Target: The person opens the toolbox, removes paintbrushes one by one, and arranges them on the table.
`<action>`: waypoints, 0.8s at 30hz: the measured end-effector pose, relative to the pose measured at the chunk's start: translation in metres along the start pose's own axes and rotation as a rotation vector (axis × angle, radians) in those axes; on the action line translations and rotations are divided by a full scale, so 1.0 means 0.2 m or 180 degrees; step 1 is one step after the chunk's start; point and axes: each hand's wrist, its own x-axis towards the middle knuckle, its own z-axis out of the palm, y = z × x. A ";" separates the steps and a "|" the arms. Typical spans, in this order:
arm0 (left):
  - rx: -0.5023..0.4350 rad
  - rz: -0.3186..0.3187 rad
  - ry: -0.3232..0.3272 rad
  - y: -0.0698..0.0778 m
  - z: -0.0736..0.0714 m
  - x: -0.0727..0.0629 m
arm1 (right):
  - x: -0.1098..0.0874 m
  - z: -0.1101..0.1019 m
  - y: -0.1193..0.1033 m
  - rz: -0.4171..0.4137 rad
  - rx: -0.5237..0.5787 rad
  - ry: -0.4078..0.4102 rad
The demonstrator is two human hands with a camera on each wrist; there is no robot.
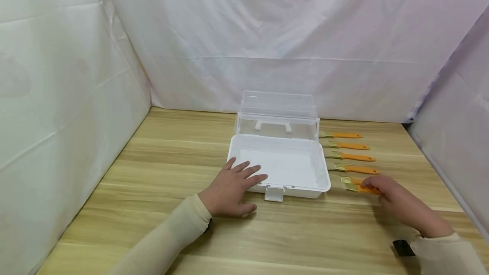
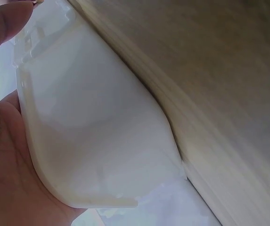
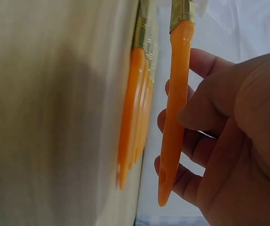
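Note:
My right hand (image 1: 397, 200) pinches the orange handle of a flat paintbrush (image 3: 175, 103) between thumb and fingers. In the right wrist view this paintbrush is held up off the table, its metal ferrule at the top; its bristles are out of that frame. Several like paintbrushes (image 1: 353, 146) lie in a column right of a white plastic box (image 1: 326, 183), handles pointing right. My left hand (image 1: 231, 188) rests on the box's near left corner with fingers spread over the rim. In the left wrist view, the palm is against the box's white wall (image 2: 92, 117).
The clear lid (image 1: 276, 105) of the box stands raised at the back, with a white carry handle (image 1: 273, 126). A latch (image 1: 274, 193) hangs at the front. The wood-grain table (image 1: 172, 160) is bordered by pale cloth (image 1: 267, 33) behind and on both sides.

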 end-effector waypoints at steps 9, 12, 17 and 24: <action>-0.0017 -0.0005 -0.0010 0.00 0.00 0.00 | -0.01 0.05 -0.01 0.0105 0.0034 -0.0187; 0.0003 -0.0010 -0.0015 0.00 0.00 0.00 | -0.01 0.05 -0.01 0.0161 0.0003 -0.0262; 0.0012 -0.0013 -0.0012 0.00 0.00 0.00 | -0.01 0.06 -0.03 0.0240 0.0002 -0.0314; 0.0013 -0.0006 0.0017 0.00 0.01 0.00 | 0.00 0.04 -0.04 0.0404 0.0018 -0.0408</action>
